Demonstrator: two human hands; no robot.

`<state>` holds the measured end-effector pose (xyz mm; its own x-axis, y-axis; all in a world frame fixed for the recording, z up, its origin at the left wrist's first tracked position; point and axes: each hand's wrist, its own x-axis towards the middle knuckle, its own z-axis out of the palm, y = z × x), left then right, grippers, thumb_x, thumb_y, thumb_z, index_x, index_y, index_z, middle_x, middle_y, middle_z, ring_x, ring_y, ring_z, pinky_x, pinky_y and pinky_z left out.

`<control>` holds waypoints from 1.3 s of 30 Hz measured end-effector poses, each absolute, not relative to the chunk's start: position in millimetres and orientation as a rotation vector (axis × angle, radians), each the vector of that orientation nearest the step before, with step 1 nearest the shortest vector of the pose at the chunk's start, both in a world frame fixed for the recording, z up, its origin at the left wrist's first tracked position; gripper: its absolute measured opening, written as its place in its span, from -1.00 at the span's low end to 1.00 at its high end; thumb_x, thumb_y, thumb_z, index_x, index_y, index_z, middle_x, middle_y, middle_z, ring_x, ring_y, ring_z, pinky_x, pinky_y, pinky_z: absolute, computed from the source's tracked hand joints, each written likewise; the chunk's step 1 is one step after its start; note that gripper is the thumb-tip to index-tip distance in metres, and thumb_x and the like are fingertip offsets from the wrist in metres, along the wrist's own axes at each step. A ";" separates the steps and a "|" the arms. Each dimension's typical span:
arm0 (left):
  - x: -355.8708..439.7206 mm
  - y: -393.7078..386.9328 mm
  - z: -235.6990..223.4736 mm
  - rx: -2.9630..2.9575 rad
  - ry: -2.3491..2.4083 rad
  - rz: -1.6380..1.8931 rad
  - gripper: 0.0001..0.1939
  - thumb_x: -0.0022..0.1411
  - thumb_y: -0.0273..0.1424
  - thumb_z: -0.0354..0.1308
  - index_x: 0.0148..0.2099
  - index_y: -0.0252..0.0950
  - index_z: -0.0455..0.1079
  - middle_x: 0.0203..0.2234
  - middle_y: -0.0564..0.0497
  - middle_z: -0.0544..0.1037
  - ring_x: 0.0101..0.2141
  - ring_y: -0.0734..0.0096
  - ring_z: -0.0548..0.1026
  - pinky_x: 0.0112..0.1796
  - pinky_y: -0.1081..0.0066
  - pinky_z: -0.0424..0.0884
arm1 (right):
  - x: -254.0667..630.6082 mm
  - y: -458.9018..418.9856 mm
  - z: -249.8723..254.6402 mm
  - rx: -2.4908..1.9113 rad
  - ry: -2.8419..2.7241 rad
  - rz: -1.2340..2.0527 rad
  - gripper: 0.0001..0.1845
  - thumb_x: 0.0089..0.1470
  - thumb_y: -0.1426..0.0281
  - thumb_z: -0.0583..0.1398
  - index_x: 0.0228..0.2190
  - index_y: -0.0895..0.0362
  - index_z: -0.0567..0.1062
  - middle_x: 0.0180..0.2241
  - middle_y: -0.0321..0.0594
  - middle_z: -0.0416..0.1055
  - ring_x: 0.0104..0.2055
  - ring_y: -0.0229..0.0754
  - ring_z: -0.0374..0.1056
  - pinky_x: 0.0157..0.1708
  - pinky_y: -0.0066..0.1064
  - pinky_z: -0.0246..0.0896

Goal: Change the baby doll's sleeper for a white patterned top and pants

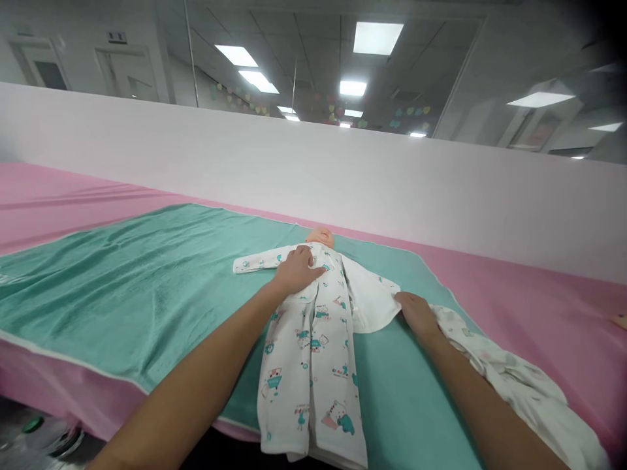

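A baby doll (pixel 321 236) lies on its back, its head at the far end, with a white printed baby romper (pixel 333 365) over its body. The romper's two legs hang toward me past the near edge, and one sleeve (pixel 259 260) stretches out to the left. My left hand (pixel 298 269) rests on the doll's chest, thumb apart from the fingers. To the right, a front flap of the romper (pixel 372 297) is spread out, its plain white inside showing. My right hand (pixel 415 308) pinches the flap's outer edge. The doll's limbs are hidden by cloth.
A green towel (pixel 122 287) lies under the doll on a pink cover (pixel 529 297). Crumpled white printed cloth (pixel 519 378) lies by my right forearm. A white wall (pixel 304 163) with glass above stands behind. A clear container with a green lid (pixel 34 425) is low at left.
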<state>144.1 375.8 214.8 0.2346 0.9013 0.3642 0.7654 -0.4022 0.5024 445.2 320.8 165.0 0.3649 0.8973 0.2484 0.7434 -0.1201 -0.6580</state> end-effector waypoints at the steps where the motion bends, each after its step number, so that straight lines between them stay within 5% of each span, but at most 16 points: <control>1: 146.2 374.6 214.7 2.306 1.596 0.896 -0.71 0.12 -0.11 0.02 -0.38 -0.25 0.18 -0.07 -0.04 0.36 -0.10 0.19 0.32 -0.30 0.34 0.26 | 445.3 319.8 166.0 -1.974 -1.458 0.287 -0.70 -0.07 0.20 -0.02 -0.67 0.11 0.23 -0.64 -0.29 0.24 -0.56 -0.25 0.12 -0.55 -0.42 -0.07; 5: 147.6 373.9 215.3 2.385 1.676 0.923 -0.85 0.23 -0.32 -0.15 -0.31 -0.23 0.20 -0.16 -0.06 0.40 -0.18 0.22 0.37 -0.32 0.32 0.25 | 435.4 320.4 164.9 -2.137 -1.656 0.209 -0.67 -0.02 0.21 -0.05 -0.67 0.11 0.25 -0.56 -0.25 0.33 -0.47 -0.20 0.19 -0.49 -0.41 -0.08; 10: 115.0 394.8 218.2 2.153 1.997 0.952 -0.78 0.29 -0.35 -0.26 -0.16 -0.24 0.18 -0.35 -0.11 0.46 -0.30 0.18 0.44 -0.35 0.30 0.25 | 430.4 321.9 158.2 -2.216 -1.752 0.055 -0.68 -0.02 0.21 -0.04 -0.67 0.10 0.21 -0.60 -0.26 0.29 -0.51 -0.20 0.15 -0.53 -0.41 -0.15; 19: 36.9 421.7 192.1 1.686 2.460 0.929 -0.75 0.25 -0.48 -0.21 -0.08 -0.40 0.20 -0.16 -0.30 0.42 -0.10 -0.01 0.37 -0.19 0.12 0.24 | 434.8 320.1 154.9 -2.107 -1.682 0.009 -0.74 -0.03 0.20 0.03 -0.61 0.09 0.18 -0.51 -0.29 0.25 -0.48 -0.22 0.18 -0.50 -0.40 -0.04; 24: 78.6 414.5 194.5 2.155 2.221 1.083 -0.67 0.23 -0.37 -0.10 0.05 -0.29 0.16 0.03 -0.20 0.31 0.06 0.14 0.21 0.03 0.14 0.09 | 391.9 320.1 174.1 -1.549 -1.629 -0.035 -0.68 0.00 0.12 0.08 -0.29 0.09 0.31 -0.16 -0.13 0.25 -0.13 -0.14 0.25 -0.21 -0.34 0.20; 30: 97.0 413.4 185.2 2.394 2.001 0.858 -0.65 0.21 -0.43 -0.11 0.06 -0.22 0.20 0.00 -0.12 0.35 0.03 0.16 0.25 0.06 0.09 0.01 | 283.6 367.5 209.4 -1.305 -2.012 -0.040 -0.64 0.07 0.22 0.04 -0.12 0.12 0.32 0.00 -0.10 0.23 0.08 -0.10 0.10 0.08 -0.24 0.00; 39: 84.2 434.9 172.3 2.347 2.081 0.898 -0.73 0.24 -0.47 -0.16 -0.06 -0.25 0.27 -0.23 -0.11 0.46 -0.18 0.18 0.42 -0.17 0.21 0.20 | 193.0 462.1 233.6 -1.713 -2.659 -0.124 -0.64 -0.09 0.23 0.17 -0.24 0.14 0.48 -0.06 0.04 0.32 0.00 0.15 0.19 -0.14 -0.11 0.12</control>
<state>84.2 434.9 172.3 0.0383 0.8809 0.4718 0.9475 -0.1820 0.2629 193.0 462.1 233.6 -0.4139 0.9100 0.0221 0.9082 0.4111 0.0789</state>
